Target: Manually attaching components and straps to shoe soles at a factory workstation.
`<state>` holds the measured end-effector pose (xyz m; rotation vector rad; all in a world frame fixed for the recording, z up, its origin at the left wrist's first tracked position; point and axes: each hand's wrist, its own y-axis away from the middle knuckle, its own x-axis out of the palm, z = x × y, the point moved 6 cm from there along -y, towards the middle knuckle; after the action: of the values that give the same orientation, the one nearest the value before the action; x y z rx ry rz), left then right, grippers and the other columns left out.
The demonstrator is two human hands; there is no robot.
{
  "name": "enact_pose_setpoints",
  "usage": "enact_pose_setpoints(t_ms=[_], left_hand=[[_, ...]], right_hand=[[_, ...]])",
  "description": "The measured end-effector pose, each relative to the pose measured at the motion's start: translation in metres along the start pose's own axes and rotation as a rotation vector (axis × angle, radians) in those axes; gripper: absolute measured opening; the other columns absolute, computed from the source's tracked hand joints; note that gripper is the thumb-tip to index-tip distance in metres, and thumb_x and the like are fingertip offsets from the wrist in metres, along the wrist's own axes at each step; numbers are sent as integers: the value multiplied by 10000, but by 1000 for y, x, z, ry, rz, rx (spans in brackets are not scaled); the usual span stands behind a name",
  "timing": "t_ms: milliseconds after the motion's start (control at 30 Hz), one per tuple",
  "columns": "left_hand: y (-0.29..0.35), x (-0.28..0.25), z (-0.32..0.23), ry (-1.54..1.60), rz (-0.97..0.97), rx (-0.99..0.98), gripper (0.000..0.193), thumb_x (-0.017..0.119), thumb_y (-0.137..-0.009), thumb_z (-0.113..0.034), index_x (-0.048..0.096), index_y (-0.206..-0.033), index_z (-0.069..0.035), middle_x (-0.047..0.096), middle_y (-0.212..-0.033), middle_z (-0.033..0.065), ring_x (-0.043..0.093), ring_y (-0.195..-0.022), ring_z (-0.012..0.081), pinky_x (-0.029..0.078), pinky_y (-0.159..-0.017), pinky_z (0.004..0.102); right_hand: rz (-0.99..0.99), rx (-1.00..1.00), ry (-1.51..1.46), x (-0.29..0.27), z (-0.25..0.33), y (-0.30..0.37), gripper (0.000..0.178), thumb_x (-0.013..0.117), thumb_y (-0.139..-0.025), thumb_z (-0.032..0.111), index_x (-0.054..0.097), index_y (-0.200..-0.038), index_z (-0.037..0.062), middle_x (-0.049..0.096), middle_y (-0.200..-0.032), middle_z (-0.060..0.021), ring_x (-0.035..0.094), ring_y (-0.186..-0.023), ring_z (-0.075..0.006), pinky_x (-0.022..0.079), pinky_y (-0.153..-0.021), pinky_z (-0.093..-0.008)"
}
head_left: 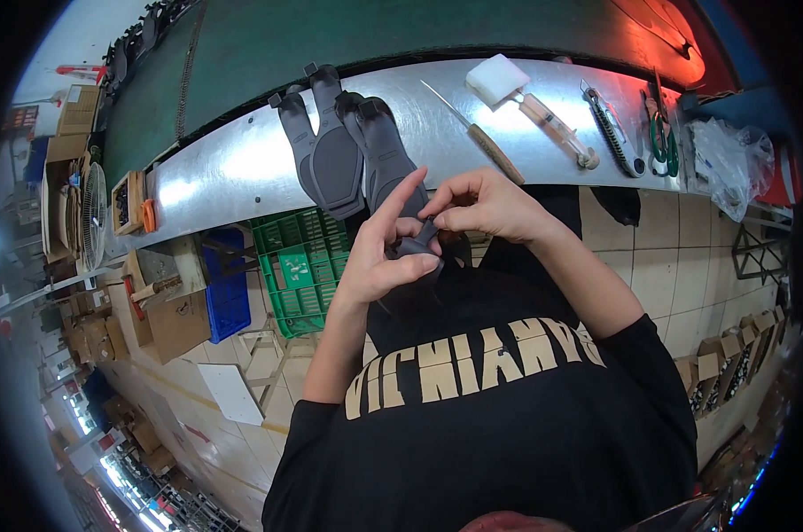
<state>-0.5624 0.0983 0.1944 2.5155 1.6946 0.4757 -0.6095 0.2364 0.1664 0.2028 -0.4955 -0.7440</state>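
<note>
One dark shoe part (426, 236) sits between the part-open left hand (377, 257), whose thumb grip should brace it firmly, and the right hand (486, 208), pinching its narrow end, ideally without twisting.

Black shirt (508, 434), front: large tan block lettering (462, 365), one curved row across the chest (creased toward the picture's right end). Green crate (286, 312): pale panel (295, 266), marks too small to read. Gray sandals (338, 161): faint footbed marks, also illegible.

The awl (485, 144) lies between soles (337, 161) and syringe (550, 122).
</note>
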Motion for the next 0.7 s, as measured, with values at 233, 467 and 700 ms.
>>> enact_pose_setpoints(t_ms=[233, 467, 700], left_hand=[[0, 3, 2, 2, -104, -9, 968, 722, -693, -137, 228, -1519, -30, 657, -817, 86, 620, -777, 110, 451, -737, 213], [1, 4, 3, -6, -117, -17, 942, 721, -696, -136, 258, -1508, -23, 659, -818, 86, 623, -777, 113, 457, -751, 223], [2, 8, 2, -116, -145, 7, 920, 723, -695, -139, 288, -1498, -22, 655, -780, 72, 617, -772, 95, 455, -726, 211]], right_hand=[[-71, -1, -68, 0, -9, 2, 191, 621, -853, 28, 696, -1023, -16, 692, -839, -71, 646, -752, -107, 515, -713, -240], [-95, -33, -101, 0, -12, 6, 253, 608, -864, 38, 694, -1099, -1, 690, -852, -63, 636, -759, -103, 511, -720, -243], [-106, -11, -106, -3, -18, 4, 217, 630, -853, 55, 705, -1045, -13, 682, -837, -79, 639, -699, -109, 512, -642, -223]])
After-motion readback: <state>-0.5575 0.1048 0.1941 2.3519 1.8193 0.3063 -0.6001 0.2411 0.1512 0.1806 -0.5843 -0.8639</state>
